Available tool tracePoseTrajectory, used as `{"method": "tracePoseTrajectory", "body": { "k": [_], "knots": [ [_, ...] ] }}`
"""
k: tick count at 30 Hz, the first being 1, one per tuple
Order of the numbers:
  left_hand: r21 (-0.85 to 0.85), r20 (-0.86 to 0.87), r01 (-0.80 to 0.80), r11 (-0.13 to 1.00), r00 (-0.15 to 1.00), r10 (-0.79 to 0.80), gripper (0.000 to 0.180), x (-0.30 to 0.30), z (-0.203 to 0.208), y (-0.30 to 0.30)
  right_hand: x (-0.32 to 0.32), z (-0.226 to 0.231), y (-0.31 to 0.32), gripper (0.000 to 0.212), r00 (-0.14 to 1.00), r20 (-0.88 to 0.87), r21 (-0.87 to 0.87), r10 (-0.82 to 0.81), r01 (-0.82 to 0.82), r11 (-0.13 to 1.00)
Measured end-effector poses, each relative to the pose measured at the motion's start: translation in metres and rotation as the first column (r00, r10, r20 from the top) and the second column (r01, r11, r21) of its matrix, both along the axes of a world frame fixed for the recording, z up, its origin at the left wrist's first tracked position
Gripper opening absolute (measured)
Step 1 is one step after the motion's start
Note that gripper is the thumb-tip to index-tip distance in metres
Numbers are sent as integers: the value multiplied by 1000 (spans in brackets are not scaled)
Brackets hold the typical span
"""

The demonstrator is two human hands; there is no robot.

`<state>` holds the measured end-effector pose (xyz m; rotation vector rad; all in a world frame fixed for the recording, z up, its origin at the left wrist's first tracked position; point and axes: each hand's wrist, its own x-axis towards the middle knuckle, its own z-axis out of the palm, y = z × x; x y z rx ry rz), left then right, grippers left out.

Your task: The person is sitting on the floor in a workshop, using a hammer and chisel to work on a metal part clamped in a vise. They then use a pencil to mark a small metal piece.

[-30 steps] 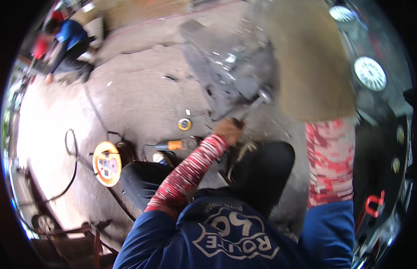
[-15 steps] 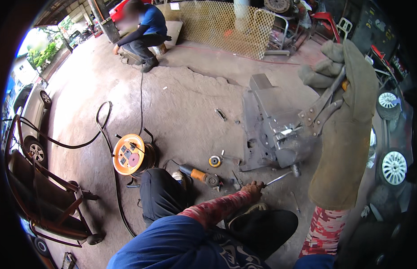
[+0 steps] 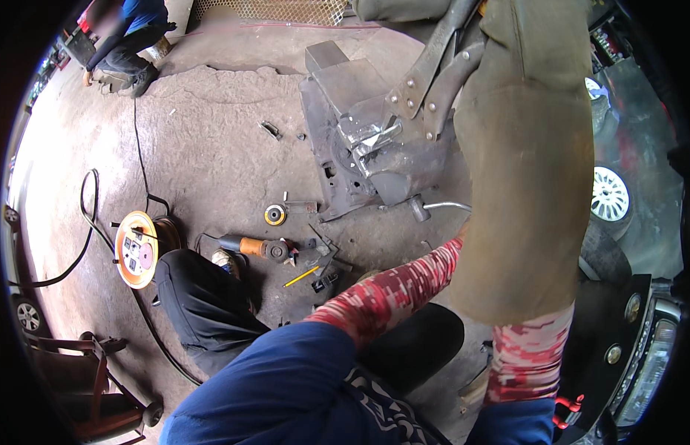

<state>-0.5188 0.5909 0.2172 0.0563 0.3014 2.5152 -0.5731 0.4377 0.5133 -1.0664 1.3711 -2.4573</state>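
My right hand point(image 3: 527, 156), in a long olive-brown work glove, is closed round the handles of large riveted pliers point(image 3: 434, 85). The pliers' jaw end is over a grey metal assembly point(image 3: 350, 93), a box section on a plate with holes, lying on the floor. Whether the jaws bite on it I cannot tell. A hammer point(image 3: 420, 208) has its head just off the assembly's near side. Its handle runs to my left hand point(image 3: 464, 227), mostly hidden behind the glove's cuff, with its red-patterned sleeve crossing below.
An orange-and-black angle grinder point(image 3: 254, 247), a round disc point(image 3: 274, 214) and a yellow pencil point(image 3: 301, 277) lie near my knee. Left of these stands an orange cable reel point(image 3: 136, 250) with its cord. A person point(image 3: 126, 55) squats far left. Wheels point(image 3: 610, 193) and a car front point(image 3: 649, 356) are at right.
My view has swung right and down, so the floor things sit further left. The glove looms larger, and my left hand has gone behind its cuff. The car front has come into sight.
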Motion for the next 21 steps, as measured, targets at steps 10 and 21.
{"method": "tracePoseTrajectory", "body": {
  "k": [10, 21],
  "knots": [
    [-799, 141, 218, 560, 974, -178, 45, 166, -61, -230, 7, 0, 3, 29, 987, -148, 63, -59, 69, 996],
    [-966, -164, -224, 132, 919, 358, 45, 271, 35, -453, 73, -27, -43, 31, 991, -124, -34, 46, -51, 998]
  ]
}}
